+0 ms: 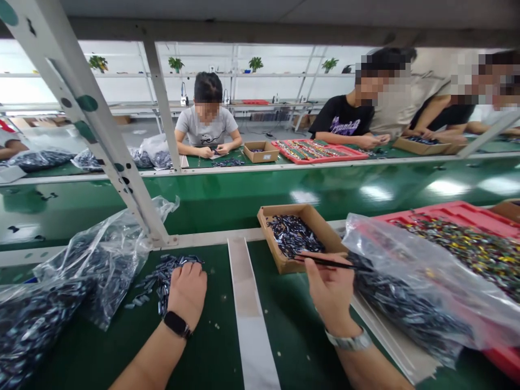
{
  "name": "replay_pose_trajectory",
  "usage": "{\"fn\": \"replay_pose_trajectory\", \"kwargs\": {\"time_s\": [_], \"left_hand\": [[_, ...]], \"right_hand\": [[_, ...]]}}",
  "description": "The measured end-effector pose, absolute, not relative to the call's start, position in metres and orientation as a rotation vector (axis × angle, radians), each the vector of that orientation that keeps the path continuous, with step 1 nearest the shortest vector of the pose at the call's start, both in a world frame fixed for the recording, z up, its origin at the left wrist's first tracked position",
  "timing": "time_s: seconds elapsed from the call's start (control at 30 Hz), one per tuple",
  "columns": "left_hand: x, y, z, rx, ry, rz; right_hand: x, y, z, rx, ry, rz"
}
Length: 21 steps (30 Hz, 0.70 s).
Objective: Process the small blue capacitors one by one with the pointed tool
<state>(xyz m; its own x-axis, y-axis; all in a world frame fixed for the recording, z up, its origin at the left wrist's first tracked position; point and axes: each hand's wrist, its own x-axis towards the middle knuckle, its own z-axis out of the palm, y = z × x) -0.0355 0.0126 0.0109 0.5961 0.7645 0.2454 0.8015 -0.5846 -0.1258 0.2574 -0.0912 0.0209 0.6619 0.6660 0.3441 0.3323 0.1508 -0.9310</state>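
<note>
- Left hand (pixel 187 295) lies palm-down on loose dark parts (pixel 170 276), small shiny cylinders scattered across the green bench
- Right hand (pixel 331 292) pinches a thin black rod (pixel 325 263), held level and pointing left
- Cardboard tray (pixel 284 210), just ahead of the right hand, heaped with the same dark parts
- Clear plastic bag (pixel 406 303), packed with similar parts, touching the right hand's far side

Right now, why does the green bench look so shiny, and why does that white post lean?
In the head view, light reflects as pale patches off the glossy green bench, and wide-lens distortion near the edge makes the white post appear to lean.
</note>
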Motion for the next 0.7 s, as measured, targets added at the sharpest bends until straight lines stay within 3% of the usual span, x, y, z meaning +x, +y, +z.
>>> {"fn": "replay_pose_trajectory", "kwargs": {"time_s": [0.13, 0.37, 0.57, 0.7], "left_hand": [[-0.018, -0.004, -0.001, -2.861, -1.054, -0.367], [0.005, -0.024, -0.026, -3.157, -0.838, -0.438], [0.003, -0.018, -0.022, -3.287, -0.833, -0.727], [0.005, -0.019, -0.024, -3.275, -0.783, -0.735]], "right_hand": [[0.252, -0.094, 0.006, -1.388, -0.991, 0.498], [0.239, -0.094, -0.006, -1.333, -1.117, 1.205], [0.242, -0.093, -0.011, -1.423, -1.184, 1.275], [0.244, -0.093, -0.011, -1.450, -1.221, 1.276]]}}
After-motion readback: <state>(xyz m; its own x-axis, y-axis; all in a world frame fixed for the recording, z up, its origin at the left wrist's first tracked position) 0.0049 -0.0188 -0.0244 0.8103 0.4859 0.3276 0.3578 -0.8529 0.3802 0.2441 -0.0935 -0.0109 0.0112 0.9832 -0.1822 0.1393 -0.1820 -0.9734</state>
